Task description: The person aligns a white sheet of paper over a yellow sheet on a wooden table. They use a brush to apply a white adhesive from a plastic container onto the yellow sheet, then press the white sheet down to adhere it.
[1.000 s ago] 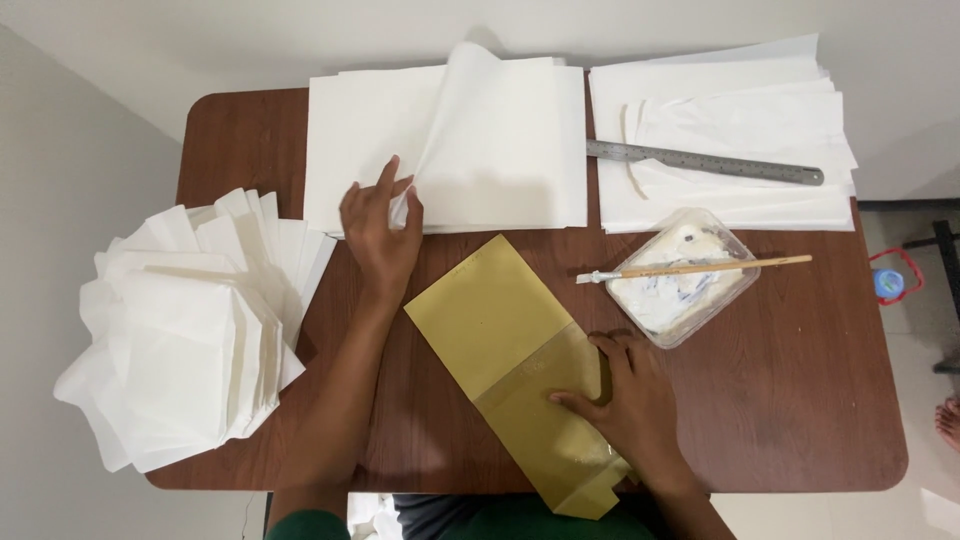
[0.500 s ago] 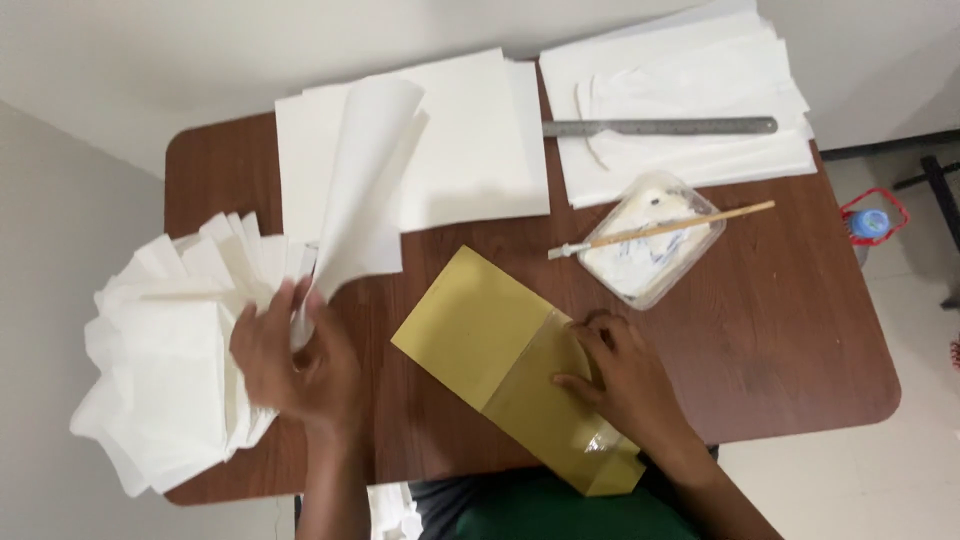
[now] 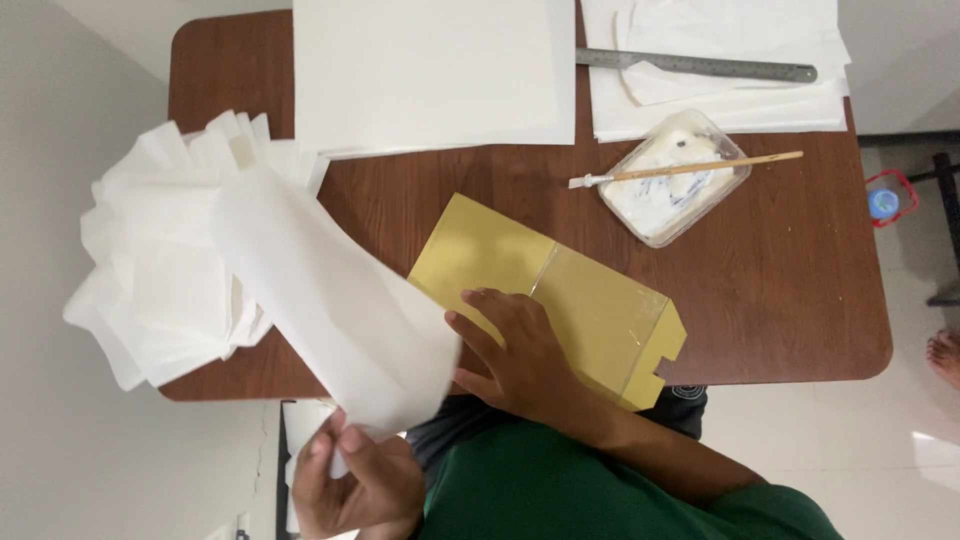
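My left hand (image 3: 355, 482) pinches the near end of a curled white paper sheet (image 3: 325, 305), lifted off the table at the front left. My right hand (image 3: 515, 350) lies flat with spread fingers on a gold card sheet (image 3: 560, 285) that rests aslant at the table's front edge. A clear film panel covers the right part of the gold sheet. The lifted sheet hides part of the table's front left.
A fanned heap of white papers (image 3: 165, 270) lies at the left. A white paper stack (image 3: 435, 70) sits at the back, more sheets with a metal ruler (image 3: 700, 67) at back right. A brush (image 3: 690, 168) rests across a clear glue tub (image 3: 675, 185). The brown table (image 3: 800, 290).
My left hand has carried the white sheet from the back stack down to the front left, near my body. My right hand stays on the gold sheet. The camera has tilted down.
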